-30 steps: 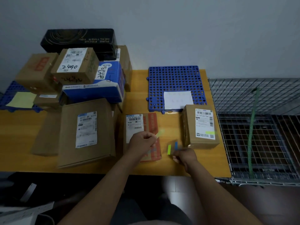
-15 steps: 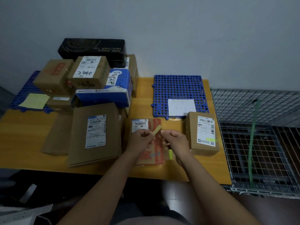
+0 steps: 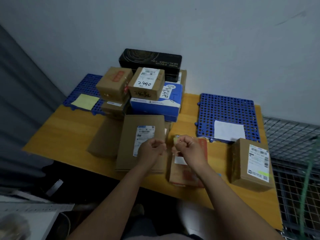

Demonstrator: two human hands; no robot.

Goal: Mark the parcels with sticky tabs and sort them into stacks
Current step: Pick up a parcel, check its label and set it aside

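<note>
While parcels crowd a wooden table (image 3: 69, 134), a person's right hand (image 3: 187, 148) pinches a small yellow-green tab (image 3: 175, 140) between curled fingers above a red-printed parcel (image 3: 188, 175). Just beside it, the left hand (image 3: 151, 148) is loosely curled over a flat brown parcel (image 3: 143, 125); whether it grips anything cannot be told. At the table's right edge sits a labelled box (image 3: 251, 163) already bearing a green tab (image 3: 263, 173). Behind, unsorted boxes are piled against the wall, with a blue mat (image 3: 226, 110) carrying a white note (image 3: 229, 131) to their right.
</note>
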